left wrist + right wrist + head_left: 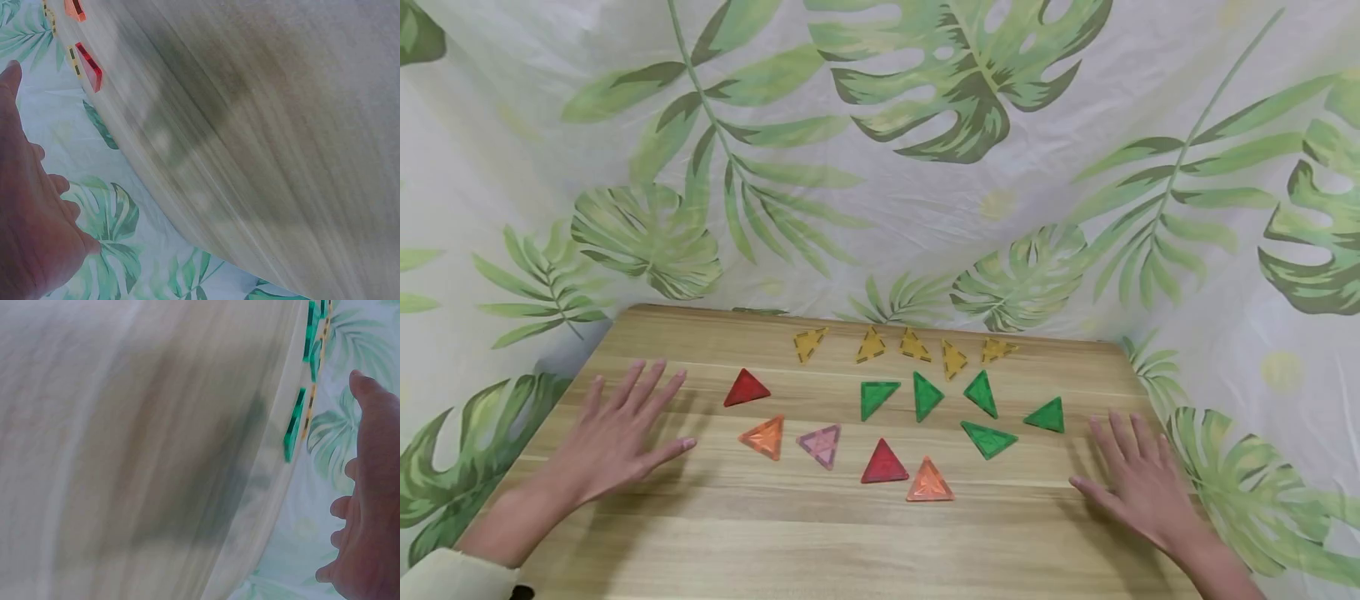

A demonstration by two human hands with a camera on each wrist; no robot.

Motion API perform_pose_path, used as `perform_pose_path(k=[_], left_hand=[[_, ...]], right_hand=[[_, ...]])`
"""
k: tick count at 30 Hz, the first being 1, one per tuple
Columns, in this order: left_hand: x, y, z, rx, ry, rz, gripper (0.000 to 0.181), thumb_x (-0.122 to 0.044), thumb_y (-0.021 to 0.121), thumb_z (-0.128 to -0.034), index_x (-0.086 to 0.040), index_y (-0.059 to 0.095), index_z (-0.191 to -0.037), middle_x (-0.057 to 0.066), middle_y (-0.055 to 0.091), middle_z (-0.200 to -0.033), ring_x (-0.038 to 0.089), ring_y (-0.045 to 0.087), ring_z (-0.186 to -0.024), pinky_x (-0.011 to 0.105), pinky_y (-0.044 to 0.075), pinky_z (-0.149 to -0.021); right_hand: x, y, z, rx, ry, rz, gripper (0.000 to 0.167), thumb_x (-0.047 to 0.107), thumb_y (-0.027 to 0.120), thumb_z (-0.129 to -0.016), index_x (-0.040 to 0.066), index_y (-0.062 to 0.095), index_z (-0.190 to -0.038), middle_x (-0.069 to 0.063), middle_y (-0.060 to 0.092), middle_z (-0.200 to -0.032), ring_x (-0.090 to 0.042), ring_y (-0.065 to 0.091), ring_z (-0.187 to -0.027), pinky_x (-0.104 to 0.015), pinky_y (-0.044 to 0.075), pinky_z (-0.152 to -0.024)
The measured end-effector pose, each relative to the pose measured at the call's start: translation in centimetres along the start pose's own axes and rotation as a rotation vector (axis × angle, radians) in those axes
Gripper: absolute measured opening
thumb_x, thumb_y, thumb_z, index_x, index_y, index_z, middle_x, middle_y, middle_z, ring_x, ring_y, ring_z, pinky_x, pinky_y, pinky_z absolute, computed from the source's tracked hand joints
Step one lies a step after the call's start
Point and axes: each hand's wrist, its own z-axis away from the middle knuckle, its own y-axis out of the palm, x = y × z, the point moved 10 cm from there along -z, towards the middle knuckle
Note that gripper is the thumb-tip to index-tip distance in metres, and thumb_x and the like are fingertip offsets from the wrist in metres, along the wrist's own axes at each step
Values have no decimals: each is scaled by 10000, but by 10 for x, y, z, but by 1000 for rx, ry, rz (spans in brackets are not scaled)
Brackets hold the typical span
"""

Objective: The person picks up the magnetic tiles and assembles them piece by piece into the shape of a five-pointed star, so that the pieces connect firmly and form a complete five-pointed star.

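Observation:
My left hand (617, 437) hovers over the table's left side, fingers spread, holding nothing. Nearest to it lies a red triangular tile (745, 389), with an orange triangular tile (765, 437) just below. Over the right edge of the table, my right hand (1142, 487) is spread too, and nothing is in it. A green triangular tile (1048, 415) is the closest piece to it. Both hands cast shadows on the wood in the wrist views, where the left hand (37, 212) and right hand (375, 500) appear raised above the tabletop.
Several yellow triangles (871, 345) line the table's back edge. Several green triangles (927, 397) lie mid-table. A pink-purple triangle (822, 446), another red one (883, 463) and another orange one (930, 481) lie nearer the front. Leaf-patterned cloth (910, 225) hangs behind the wooden table (775, 542).

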Motion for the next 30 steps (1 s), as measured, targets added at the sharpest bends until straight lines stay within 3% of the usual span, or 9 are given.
perform_pose_path(k=[7, 13, 21, 30], left_hand=[[-8, -5, -12, -6, 43, 1, 985, -616, 697, -941, -120, 283, -1683, 215, 197, -1743, 405, 75, -1629, 715, -57, -1242], [-13, -3, -21, 8, 66, 17, 968, -611, 690, -951, -119, 289, -1682, 217, 214, -1737, 394, 90, -1630, 672, -60, -1266], [-15, 0, -28, 17, 88, 57, 960, -597, 703, -947, -115, 303, -1674, 206, 205, -1743, 374, 80, -1635, 633, -48, -1285], [-12, 4, -38, -2, 113, 140, 930, -543, 766, -918, -86, 388, -1634, 209, 311, -1702, 408, 250, -1586, 672, 182, -1258]], right_hand=[[26, -5, -21, -11, -55, 7, 941, 624, 675, -953, 55, 373, -1639, -259, 245, -1714, -502, 145, -1590, -743, 114, -1233], [49, -3, -35, -12, -108, -2, 970, 642, 671, -948, 72, 336, -1657, -246, 244, -1718, -477, 136, -1601, -696, 65, -1265], [83, 4, -59, 20, -167, -19, 973, 675, 658, -941, 77, 363, -1649, -232, 269, -1713, -488, 188, -1586, -734, 190, -1221], [133, 9, -86, 71, -247, -74, 1000, 696, 628, -954, 124, 267, -1691, -147, 160, -1763, -419, 111, -1621, -698, 168, -1247]])
